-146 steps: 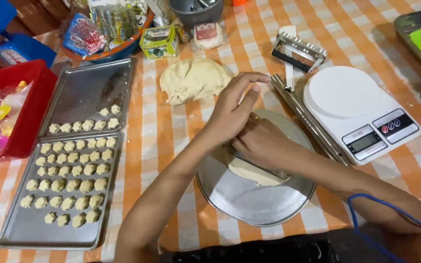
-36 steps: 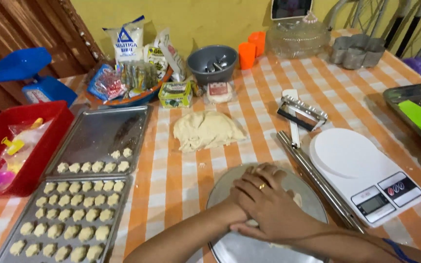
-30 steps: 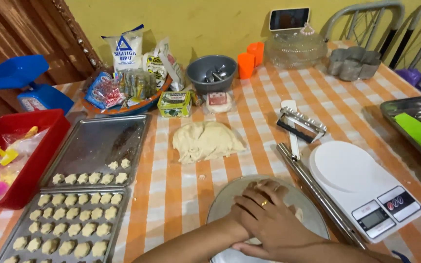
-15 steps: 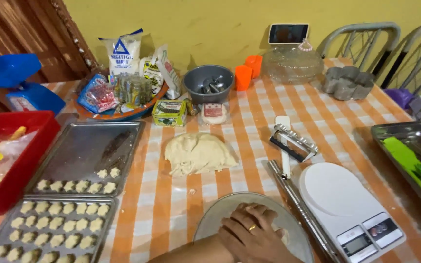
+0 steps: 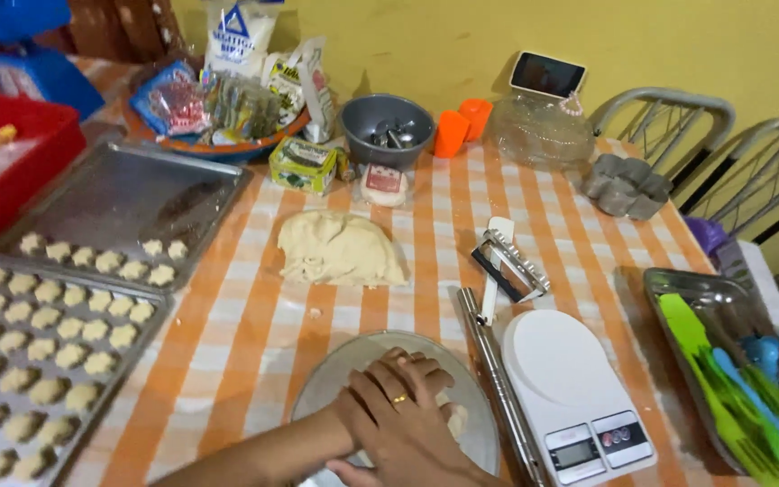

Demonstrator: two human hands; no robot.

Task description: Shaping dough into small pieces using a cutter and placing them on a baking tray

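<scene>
Both hands stacked at bottom centre, one palm pressed flat over the other: top hand (image 5: 403, 419) wears a ring, the lower one mostly hidden beneath, so which is left or right can't be told. Grip: not closed round anything, fingers spread flat, pushing down on a dough piece (image 5: 451, 420) that only peeks out pale at the fingertips. It sits on a round metal plate (image 5: 335, 379) under the hands.

Dough judged soft, pliable, slightly tacky, light; deforms under pressure, tears if pulled. Best lifted by scooping from under the edge, not pinching.

Beyond the fingertips: big dough lump (image 5: 340, 250), matte, creased, on the orange-checked counter (image 5: 245, 316). Just right of the hands: steel rolling pin (image 5: 496, 388), smooth and rigid, then white digital kitchen scale (image 5: 574, 397), glossy plastic. Far left: aluminium baking trays (image 5: 128, 194) with rows of small shaped cookies (image 5: 56, 329).
</scene>
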